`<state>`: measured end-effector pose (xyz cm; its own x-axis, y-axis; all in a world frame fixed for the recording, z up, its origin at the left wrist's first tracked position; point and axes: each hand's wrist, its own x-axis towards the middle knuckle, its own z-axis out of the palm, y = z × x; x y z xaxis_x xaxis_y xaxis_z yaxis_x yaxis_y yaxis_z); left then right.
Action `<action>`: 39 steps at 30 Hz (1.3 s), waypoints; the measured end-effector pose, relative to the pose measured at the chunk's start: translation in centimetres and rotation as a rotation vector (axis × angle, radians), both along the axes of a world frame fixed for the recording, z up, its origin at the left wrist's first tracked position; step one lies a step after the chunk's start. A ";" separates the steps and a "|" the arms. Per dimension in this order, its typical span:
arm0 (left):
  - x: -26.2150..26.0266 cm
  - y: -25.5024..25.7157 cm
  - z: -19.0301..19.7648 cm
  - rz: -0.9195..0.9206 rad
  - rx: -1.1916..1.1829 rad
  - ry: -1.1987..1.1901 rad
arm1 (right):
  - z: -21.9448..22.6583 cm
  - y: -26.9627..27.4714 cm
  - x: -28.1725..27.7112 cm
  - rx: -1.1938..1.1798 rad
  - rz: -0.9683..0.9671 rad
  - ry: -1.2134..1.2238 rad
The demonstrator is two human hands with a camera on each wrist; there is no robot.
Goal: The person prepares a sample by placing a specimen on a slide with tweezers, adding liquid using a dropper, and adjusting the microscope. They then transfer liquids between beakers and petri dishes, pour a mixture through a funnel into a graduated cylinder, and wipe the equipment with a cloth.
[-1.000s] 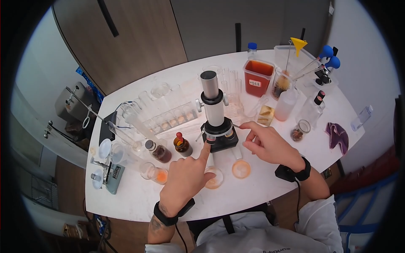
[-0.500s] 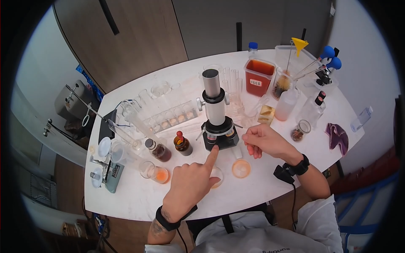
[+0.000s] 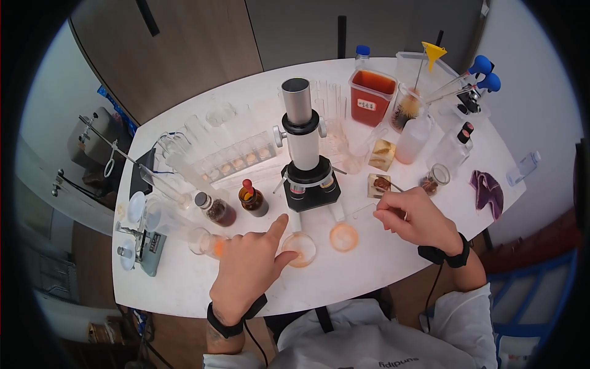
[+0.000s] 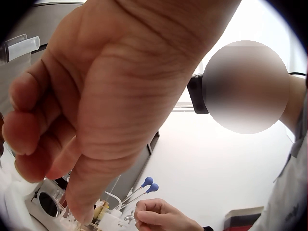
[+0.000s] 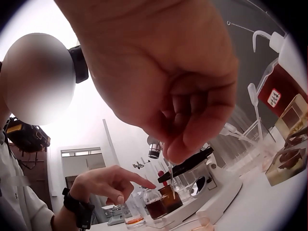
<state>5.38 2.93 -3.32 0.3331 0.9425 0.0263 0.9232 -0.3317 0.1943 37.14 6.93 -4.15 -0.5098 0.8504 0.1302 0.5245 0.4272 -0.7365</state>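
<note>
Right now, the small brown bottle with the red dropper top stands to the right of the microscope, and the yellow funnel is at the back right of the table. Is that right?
Not quite. The small brown bottle with the red dropper top stands to the left of the microscope, as the head view shows. The yellow funnel is indeed at the back right.

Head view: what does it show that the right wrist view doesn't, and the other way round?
Only the head view shows the purple cloth, the yellow funnel and the bottle with the blue cap.
Only the right wrist view shows the doorway and the microscope's round mirror.
Both show the microscope, the brown dropper bottle, the red-brown tub, the left hand and the right hand.
</note>
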 end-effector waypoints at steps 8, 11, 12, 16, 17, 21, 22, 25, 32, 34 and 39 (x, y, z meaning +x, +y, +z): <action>-0.5 -0.2 -0.2 0.017 -0.007 -0.014 | -2.0 -0.5 -0.7 0.378 0.108 -0.203; -0.5 -0.2 -0.2 0.022 -0.011 -0.010 | -2.0 -0.6 -0.9 0.409 0.108 -0.212; -0.6 -0.2 -0.2 0.023 -0.012 -0.008 | -2.1 -0.6 -0.9 0.416 0.108 -0.215; -0.7 -0.3 -0.3 0.019 0.005 -0.013 | -2.2 -0.7 -1.0 0.445 0.114 -0.224; -0.6 -0.3 -0.2 0.022 0.002 -0.013 | -2.3 -0.8 -1.1 0.451 0.124 -0.230; -0.5 -0.3 -0.2 0.022 -0.001 -0.013 | -2.9 -1.3 -1.5 0.457 0.139 -0.199; -0.5 -0.3 -0.1 0.017 -0.001 -0.019 | -3.0 -1.4 -1.5 0.465 0.128 -0.195; -0.5 -0.4 0.0 0.021 0.001 -0.042 | -2.8 -1.4 -1.6 0.492 0.115 -0.191; -0.5 -0.3 0.5 0.004 -0.019 -0.059 | -3.3 -1.7 -1.3 0.499 0.106 -0.293; -0.6 -0.3 0.8 -0.008 -0.044 -0.041 | -3.4 -2.1 -1.3 0.493 0.078 -0.283; -0.6 -0.6 0.7 -0.005 -0.031 -0.032 | -4.5 -1.6 -0.8 0.435 -0.064 -0.006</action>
<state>4.80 2.38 -2.58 0.3373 0.9414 0.0077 0.9147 -0.3296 0.2338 36.32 5.37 -8.68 -0.4597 0.7469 0.4804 0.5635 0.6634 -0.4923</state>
